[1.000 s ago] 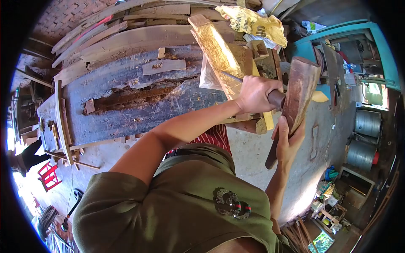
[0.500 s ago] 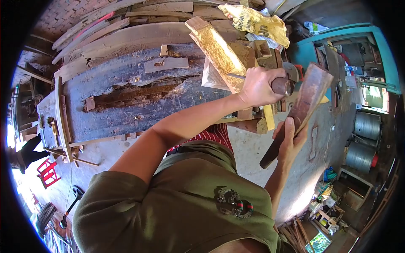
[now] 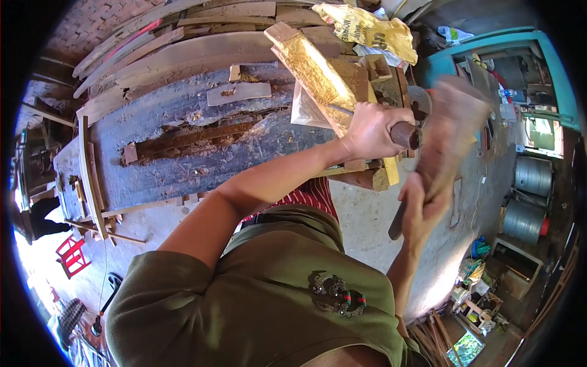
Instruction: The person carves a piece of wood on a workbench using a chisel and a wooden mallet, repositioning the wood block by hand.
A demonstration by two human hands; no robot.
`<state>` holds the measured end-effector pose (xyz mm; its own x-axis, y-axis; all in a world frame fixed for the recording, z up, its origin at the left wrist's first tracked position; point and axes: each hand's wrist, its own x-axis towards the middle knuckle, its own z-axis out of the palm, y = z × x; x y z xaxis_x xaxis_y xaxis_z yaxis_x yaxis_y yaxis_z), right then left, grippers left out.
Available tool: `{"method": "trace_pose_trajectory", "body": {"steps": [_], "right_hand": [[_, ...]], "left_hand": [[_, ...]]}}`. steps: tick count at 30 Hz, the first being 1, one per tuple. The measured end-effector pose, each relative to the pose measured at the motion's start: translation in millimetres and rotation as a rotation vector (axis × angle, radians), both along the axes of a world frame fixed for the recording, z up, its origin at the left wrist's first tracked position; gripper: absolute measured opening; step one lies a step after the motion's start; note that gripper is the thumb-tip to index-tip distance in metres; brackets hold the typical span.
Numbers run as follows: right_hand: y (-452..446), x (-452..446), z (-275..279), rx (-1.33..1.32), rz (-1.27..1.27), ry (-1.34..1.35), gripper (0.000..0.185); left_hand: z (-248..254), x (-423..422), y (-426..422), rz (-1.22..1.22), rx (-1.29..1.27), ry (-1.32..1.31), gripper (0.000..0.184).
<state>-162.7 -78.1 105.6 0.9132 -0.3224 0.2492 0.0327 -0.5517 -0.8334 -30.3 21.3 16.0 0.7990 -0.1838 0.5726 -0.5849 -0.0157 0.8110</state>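
My left hand (image 3: 374, 129) is wrapped around a chisel (image 3: 403, 134), its round dark handle end sticking out past the fist. The chisel's metal shank (image 3: 340, 109) points left, over a hollowed wooden piece (image 3: 315, 72) with a bright, rough-cut inside. Whether the tip touches the wood I cannot tell. My right hand (image 3: 423, 211) grips the narrow end of a wooden mallet (image 3: 452, 128). The mallet's broad head is smeared by motion, to the right of the chisel handle and apart from it.
A dark, worn slab with a long ragged hole (image 3: 183, 144) serves as the work surface. Long planks (image 3: 202, 52) are stacked behind it, near a yellow sack (image 3: 370, 32). A red stool (image 3: 72, 255) stands at left, metal drums (image 3: 531, 183) at right.
The mallet and my right hand have shifted slightly, the handle's lower end moving right, and the mallet head is now blurred. My left hand keeps the chisel in nearly the same place.
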Motion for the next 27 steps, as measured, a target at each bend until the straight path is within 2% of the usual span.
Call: {"method": "trace_pose_trajectory", "body": {"steps": [3,5,6,7,9,12,16,17,19,24,26,27], "right_hand": [[15.8,3.1,8.3,0.153,-0.044,-0.162,0.034],[14.0,8.9,2.7,-0.026,0.031,0.06,0.031],[12.7,6.3,-1.9,0.191,0.024,0.149,0.03],[8.6,5.9,-4.2,0.189,0.025,0.139,0.03],[0.9,1.7,-10.6,0.165,0.007,0.224,0.047],[-1.7,-1.7,-19.4,0.174,-0.007,0.182,0.045],[-4.2,-2.3,-11.9,0.202,-0.028,0.103,0.043],[-4.5,-2.9,-10.0,0.203,-0.028,0.102,0.043],[-5.9,-5.0,-5.0,0.233,-0.034,0.071,0.043],[-1.2,-4.3,9.6,0.244,-0.017,0.086,0.041],[9.6,-1.6,23.3,0.173,-0.016,-0.145,0.032],[8.3,-5.7,26.4,0.142,0.004,-0.172,0.036]], "left_hand": [[-3.8,-4.4,0.3,0.018,-0.056,-0.017,0.024],[-2.7,-7.9,4.7,0.029,-0.132,-0.079,0.021],[-3.0,-9.3,7.7,0.071,-0.161,-0.075,0.021],[-2.5,-8.3,10.5,0.122,-0.19,-0.073,0.02],[-4.9,-8.9,14.2,0.136,-0.204,-0.09,0.02],[-3.2,-3.7,14.6,0.135,-0.246,0.053,0.017],[12.5,1.2,15.1,0.114,-0.198,-0.146,0.017],[12.7,-1.2,14.8,0.114,-0.198,-0.147,0.017],[10.2,-5.7,10.9,0.088,-0.163,0.036,0.018],[2.8,-3.8,7.0,0.072,-0.105,-0.011,0.017],[1.8,-1.4,6.5,0.064,-0.107,0.0,0.017],[1.6,-1.1,3.9,0.043,-0.118,0.008,0.018]]}}
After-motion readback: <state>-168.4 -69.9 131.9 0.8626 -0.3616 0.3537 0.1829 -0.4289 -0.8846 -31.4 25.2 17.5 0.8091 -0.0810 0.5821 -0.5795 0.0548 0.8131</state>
